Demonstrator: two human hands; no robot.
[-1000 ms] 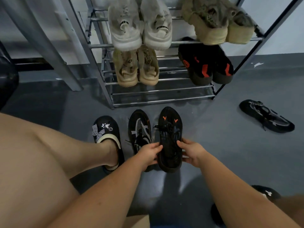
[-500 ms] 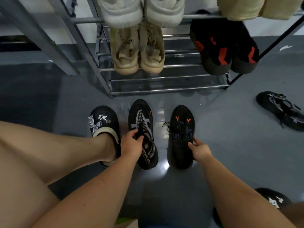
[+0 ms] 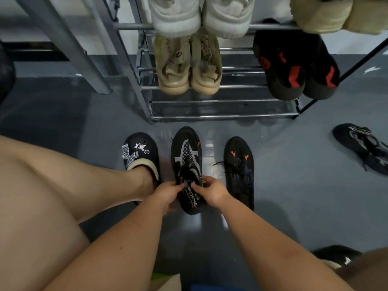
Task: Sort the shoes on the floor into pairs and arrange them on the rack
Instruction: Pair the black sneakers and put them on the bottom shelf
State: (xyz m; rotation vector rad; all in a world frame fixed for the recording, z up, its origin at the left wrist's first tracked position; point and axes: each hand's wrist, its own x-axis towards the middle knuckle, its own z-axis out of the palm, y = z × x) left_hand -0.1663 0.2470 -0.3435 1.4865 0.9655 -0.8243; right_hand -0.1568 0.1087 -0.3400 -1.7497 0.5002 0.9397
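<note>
A black sneaker with grey-white stripes (image 3: 185, 152) lies on the grey floor in front of the metal shoe rack (image 3: 220, 116). My left hand (image 3: 168, 193) and my right hand (image 3: 212, 193) both pinch it at the tongue and laces, one on each side. Just to its right a black sneaker with orange marks (image 3: 239, 164) lies on the floor, untouched. A matching black-and-grey sneaker (image 3: 361, 147) lies on the floor at the far right.
The rack holds white sneakers (image 3: 199, 15), beige sandals (image 3: 189, 66), black-and-red shoes (image 3: 294, 66) and tan shoes (image 3: 336, 13). My left foot wears a black clog with a checked bow (image 3: 140, 154). A grey post (image 3: 69, 49) stands at the left.
My right hand let go of the orange-marked sneaker and moved left onto the striped sneaker, joining my left hand. The orange-marked sneaker now rests alone on the floor.
</note>
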